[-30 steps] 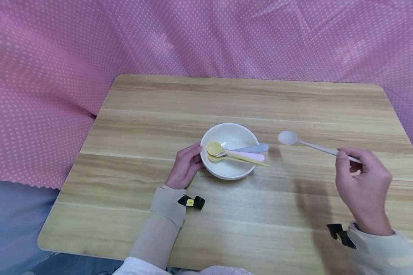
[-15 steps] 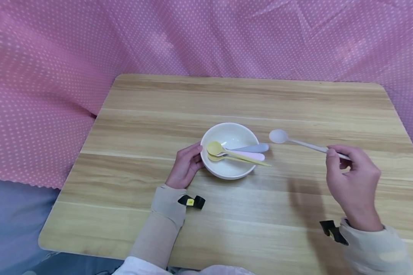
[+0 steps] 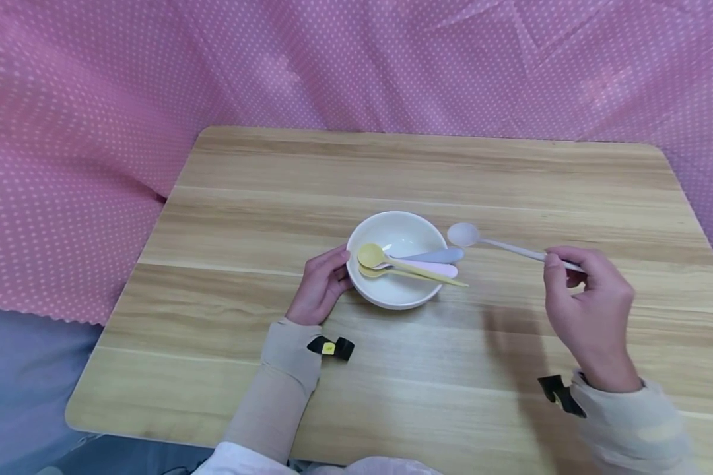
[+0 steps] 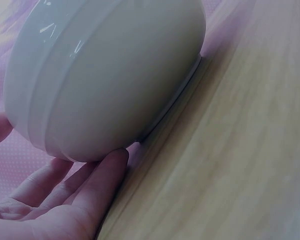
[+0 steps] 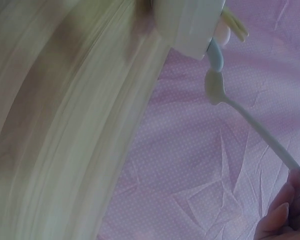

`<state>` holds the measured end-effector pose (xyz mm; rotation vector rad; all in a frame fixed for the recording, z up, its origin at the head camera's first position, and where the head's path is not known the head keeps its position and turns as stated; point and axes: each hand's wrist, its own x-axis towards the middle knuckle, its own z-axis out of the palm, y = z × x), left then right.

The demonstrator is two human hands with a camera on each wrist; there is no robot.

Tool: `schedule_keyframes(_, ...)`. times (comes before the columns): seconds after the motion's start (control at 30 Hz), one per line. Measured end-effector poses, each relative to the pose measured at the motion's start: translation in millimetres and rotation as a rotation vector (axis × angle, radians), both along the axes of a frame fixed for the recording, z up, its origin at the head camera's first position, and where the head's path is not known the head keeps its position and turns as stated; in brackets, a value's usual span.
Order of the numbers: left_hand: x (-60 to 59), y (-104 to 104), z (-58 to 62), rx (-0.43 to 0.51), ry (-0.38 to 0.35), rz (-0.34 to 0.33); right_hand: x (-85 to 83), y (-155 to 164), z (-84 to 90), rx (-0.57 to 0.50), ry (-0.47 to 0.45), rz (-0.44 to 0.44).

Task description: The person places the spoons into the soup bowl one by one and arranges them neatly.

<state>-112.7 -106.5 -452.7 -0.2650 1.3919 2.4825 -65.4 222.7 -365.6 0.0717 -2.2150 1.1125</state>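
A white bowl (image 3: 392,231) stands on the wooden table. My left hand (image 3: 317,290) holds it from the left, one digit at the rim and the other fingers against its lower side, as the left wrist view shows. Two yellow spoons (image 3: 370,254) lie in the bowl, along with a blue handle (image 3: 436,256) and a pink handle (image 3: 440,270) that reach over the right rim. Right of the bowl, my right hand (image 3: 591,310) pinches a pale long-handled spoon (image 3: 463,235) by the end of its handle. The spoon's head points left, close to the bowl's rim and raised above the table.
The light wooden table (image 3: 243,171) has rounded corners. A pink dotted cloth (image 3: 356,66) hangs behind it and along the left side. Blue fabric (image 3: 30,382) shows past the left front edge.
My right hand has carried the pale spoon leftward, bringing its head nearer to the bowl. The left hand and the bowl have stayed in place.
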Motion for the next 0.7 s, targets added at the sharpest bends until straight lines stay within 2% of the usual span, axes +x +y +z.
schedule_keyframes(0.7, -0.3, -0.7, 0.3, 0.008, -0.007, -0.003, -7.5, -27.4, -12.4, -0.004, -0.031, 0.084)
